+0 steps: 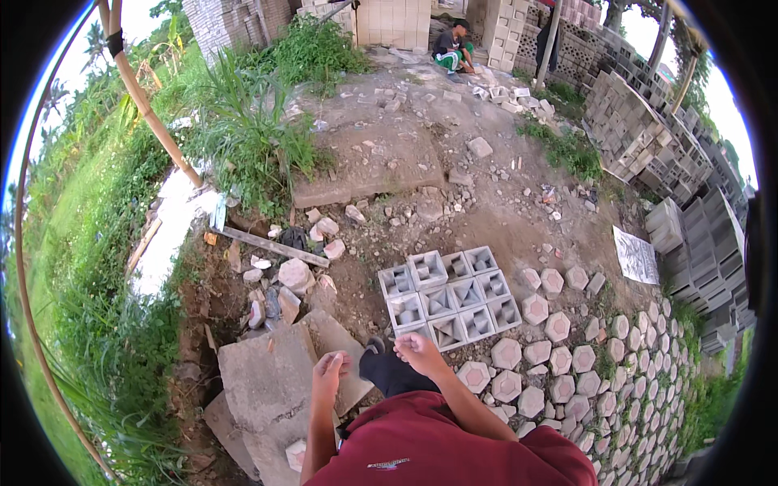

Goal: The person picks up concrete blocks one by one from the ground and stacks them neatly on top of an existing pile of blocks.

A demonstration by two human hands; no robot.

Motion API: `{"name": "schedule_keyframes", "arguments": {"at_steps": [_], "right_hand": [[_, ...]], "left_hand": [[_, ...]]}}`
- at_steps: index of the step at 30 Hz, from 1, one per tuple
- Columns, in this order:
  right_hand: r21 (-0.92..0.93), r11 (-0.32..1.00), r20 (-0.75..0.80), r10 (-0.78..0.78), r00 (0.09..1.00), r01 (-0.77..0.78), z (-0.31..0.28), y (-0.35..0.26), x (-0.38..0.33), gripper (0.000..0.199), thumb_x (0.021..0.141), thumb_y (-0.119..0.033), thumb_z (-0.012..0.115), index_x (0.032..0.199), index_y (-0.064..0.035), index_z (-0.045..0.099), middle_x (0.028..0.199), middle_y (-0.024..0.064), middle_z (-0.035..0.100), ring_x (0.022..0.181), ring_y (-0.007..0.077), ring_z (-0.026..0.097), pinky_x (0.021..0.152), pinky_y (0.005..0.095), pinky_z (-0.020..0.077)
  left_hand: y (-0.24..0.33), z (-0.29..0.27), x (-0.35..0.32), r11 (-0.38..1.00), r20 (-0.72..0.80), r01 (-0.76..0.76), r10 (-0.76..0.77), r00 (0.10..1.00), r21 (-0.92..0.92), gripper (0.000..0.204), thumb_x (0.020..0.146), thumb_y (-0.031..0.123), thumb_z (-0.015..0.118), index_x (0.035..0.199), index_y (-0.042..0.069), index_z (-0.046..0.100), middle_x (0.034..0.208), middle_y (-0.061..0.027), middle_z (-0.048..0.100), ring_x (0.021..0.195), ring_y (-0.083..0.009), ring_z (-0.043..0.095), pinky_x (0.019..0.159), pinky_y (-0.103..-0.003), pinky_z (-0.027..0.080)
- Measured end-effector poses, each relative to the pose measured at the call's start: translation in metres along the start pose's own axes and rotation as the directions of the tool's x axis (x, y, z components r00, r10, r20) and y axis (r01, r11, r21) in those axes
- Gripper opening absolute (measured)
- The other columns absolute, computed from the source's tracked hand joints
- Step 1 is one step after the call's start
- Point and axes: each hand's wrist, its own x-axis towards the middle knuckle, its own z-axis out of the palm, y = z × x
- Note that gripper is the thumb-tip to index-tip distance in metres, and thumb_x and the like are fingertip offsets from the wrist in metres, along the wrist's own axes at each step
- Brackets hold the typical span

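Note:
My left hand (328, 373) hangs over a broken concrete slab (267, 389), fingers loosely curled, holding nothing that I can see. My right hand (419, 350) hovers by the near edge of a group of several grey hollow ventilation blocks (448, 298) laid side by side on the dirt; its fingers are bent and nothing shows in them. A dark shoe (389, 373) sits between the two hands. My dark red shirt (438, 445) fills the bottom of the view.
Hexagonal pavers (567, 356) cover the ground to the right. Stacks of grey blocks (673, 178) line the right side. Rubble and stones (292, 275) lie left of the blocks, a bamboo pole (150, 113) leans at far left. A person (452, 49) crouches far back.

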Motion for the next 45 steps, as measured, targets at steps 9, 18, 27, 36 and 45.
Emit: {"name": "schedule_keyframes", "arguments": {"at_steps": [9, 18, 27, 36, 45], "right_hand": [[-0.347, 0.924, -0.155, -0.224, 0.962, 0.159, 0.027, -0.087, 0.202, 0.035, 0.085, -0.031, 0.063, 0.097, 0.0013, 0.06, 0.083, 0.0124, 0.068, 0.074, 0.02, 0.066, 0.066, 0.0305, 0.0513], [0.058, 0.989, -0.142, -0.124, 0.982, 0.133, 0.001, -0.141, 0.277, 0.025, 0.089, -0.02, 0.06, 0.102, 0.0023, 0.058, 0.086, 0.006, 0.065, 0.075, 0.0114, 0.061, 0.068, 0.0257, 0.0498], [0.225, 0.963, -0.636, 0.028, 0.771, 0.15, -0.055, -0.111, 0.378, 0.027, 0.09, -0.021, 0.061, 0.103, 0.0028, 0.058, 0.085, 0.004, 0.063, 0.076, 0.0093, 0.059, 0.069, 0.0239, 0.0481], [0.253, 0.965, -0.943, 0.232, 0.24, 0.062, -0.113, -0.049, 0.543, 0.029, 0.089, -0.023, 0.06, 0.1, 0.0045, 0.059, 0.083, 0.011, 0.066, 0.076, 0.0154, 0.062, 0.069, 0.0283, 0.0493], [0.334, 0.936, -0.943, 0.332, 0.038, 0.112, -0.065, -0.083, 0.54, 0.026, 0.092, -0.019, 0.055, 0.103, 0.0048, 0.058, 0.084, 0.0097, 0.066, 0.077, 0.0135, 0.062, 0.07, 0.0269, 0.0491]], "left_hand": [[0.124, -0.048, 0.176, 0.92, 0.077, -0.233, 0.22, 0.972, 0.316, 0.032, 0.09, 0.03, 0.055, 0.108, 0.003, 0.06, 0.098, -0.0081, 0.066, 0.086, -0.0155, 0.063, 0.074, -0.029, 0.047], [0.22, 0.013, 0.318, 0.932, 0.148, -0.195, 0.156, 0.977, 0.305, 0.026, 0.094, 0.026, 0.051, 0.104, 0.004, 0.061, 0.097, -0.0056, 0.066, 0.085, -0.0126, 0.061, 0.072, -0.025, 0.047], [0.235, 0.119, 0.5, 0.852, 0.575, -0.205, -0.131, 0.807, 0.482, 0.028, 0.094, 0.026, 0.051, 0.108, 0.003, 0.057, 0.1, -0.0049, 0.065, 0.086, -0.0108, 0.061, 0.074, -0.025, 0.048], [0.281, 0.257, 0.719, 0.673, 0.807, -0.451, -0.435, 0.4, 0.586, 0.028, 0.094, 0.027, 0.051, 0.109, 0.004, 0.058, 0.099, -0.0052, 0.066, 0.088, -0.0123, 0.062, 0.074, -0.027, 0.048], [0.262, 0.332, 0.78, 0.684, 0.821, -0.461, -0.522, 0.232, 0.565, 0.027, 0.094, 0.025, 0.05, 0.108, 0.004, 0.059, 0.098, -0.0049, 0.066, 0.085, -0.0109, 0.062, 0.074, -0.025, 0.047]]}}
